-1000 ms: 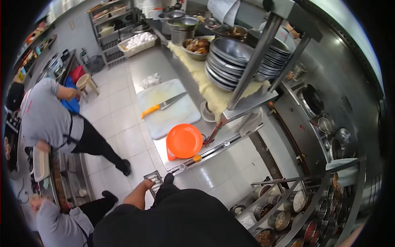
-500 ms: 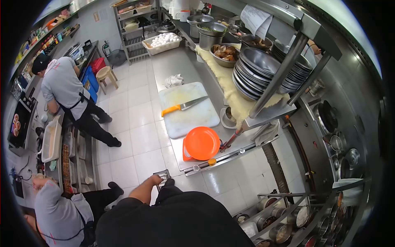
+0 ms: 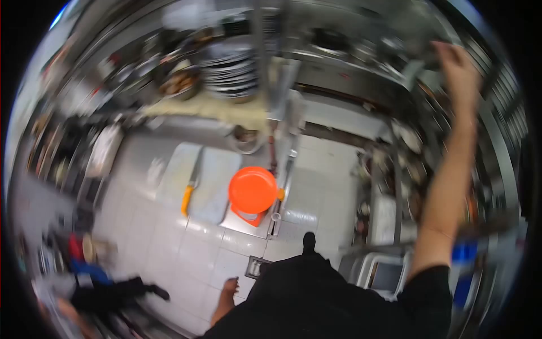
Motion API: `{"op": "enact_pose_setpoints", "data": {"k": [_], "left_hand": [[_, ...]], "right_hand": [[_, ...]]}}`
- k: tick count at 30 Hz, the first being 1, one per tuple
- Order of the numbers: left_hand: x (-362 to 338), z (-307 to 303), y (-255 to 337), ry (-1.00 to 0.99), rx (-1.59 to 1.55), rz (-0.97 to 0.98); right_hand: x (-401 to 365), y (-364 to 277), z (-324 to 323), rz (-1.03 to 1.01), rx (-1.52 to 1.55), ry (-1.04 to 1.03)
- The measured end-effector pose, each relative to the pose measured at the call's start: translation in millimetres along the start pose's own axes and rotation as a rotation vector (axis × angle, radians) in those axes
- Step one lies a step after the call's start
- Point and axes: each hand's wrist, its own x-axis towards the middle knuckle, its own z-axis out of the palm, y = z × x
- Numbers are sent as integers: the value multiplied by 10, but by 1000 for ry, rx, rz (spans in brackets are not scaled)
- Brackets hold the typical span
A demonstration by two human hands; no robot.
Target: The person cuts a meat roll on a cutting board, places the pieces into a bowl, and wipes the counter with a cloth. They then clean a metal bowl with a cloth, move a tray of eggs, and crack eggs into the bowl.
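Low in the view hangs my left hand (image 3: 230, 286), small and blurred above the floor tiles; its fingers are too unclear to read. My right arm is raised at the far right. At its end my right hand (image 3: 458, 68), open with its fingers stretched out, is beside the upper part of a metal rack; nothing can be made out in it. An orange round-topped scale (image 3: 252, 190) stands at the counter's corner. Left of it, an orange-handled knife (image 3: 187, 199) lies on a white cutting board (image 3: 217, 183).
Stacked metal plates (image 3: 228, 70) and a bowl of brown food (image 3: 179, 85) stand on the raised shelf. Containers fill the rack at the right. A person in dark trousers (image 3: 113, 294) is at the lower left. A floor drain (image 3: 257, 267) lies near my left hand.
The view has swung to the right, so the counter shows turned and further left. My right arm has come into view, raised. My left hand remains low. The picture is now blurred.
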Motion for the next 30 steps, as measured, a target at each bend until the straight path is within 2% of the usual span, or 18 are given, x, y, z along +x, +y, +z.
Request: {"op": "enact_pose_setpoints", "data": {"k": [2, 3, 4, 5, 7, 8, 9, 12, 16, 20, 26, 29, 30], "left_hand": [[-310, -324, -98, -100, 280, 245], [-363, -403, -148, -100, 270, 233], [-328, -524, -249, -95, 238, 182], [-307, -645, -348, -83, 203, 137], [-255, -841, -596, -30, 106, -25], [-351, -890, -627, 2, 57, -112], [-389, -1056, -738, -12, 105, -65], [-529, -1314, -789, -33, 231, 39], [-688, -1291, -537, -47, 349, 140], [-522, -1028, -358, -82, 429, 184], [-656, -481, 39, -107, 456, 345], [-736, -316, 111, -115, 372, 334], [-719, -295, 102, -137, 301, 270]], "right_hand": [[-933, -372, 145, -20, -25, 41], [-1341, -469, 267, -110, 76, 77], [-1709, -664, 339, -38, 128, 41], [-2004, -721, 386, -106, 123, -2], [-2493, -971, 400, 54, 190, -143], [-2671, -1003, 412, -21, 180, -149], [-2816, -1034, 396, -95, 169, -157], [-3061, -1136, 293, -208, 161, -197], [-3219, -1126, 168, -301, 188, -179], [-3343, -975, -38, -363, 212, -146], [-3494, -604, -428, -409, 182, -64], [-3633, -432, -619, -365, 185, -78], [-3716, -381, -690, -339, 180, -89]]}}
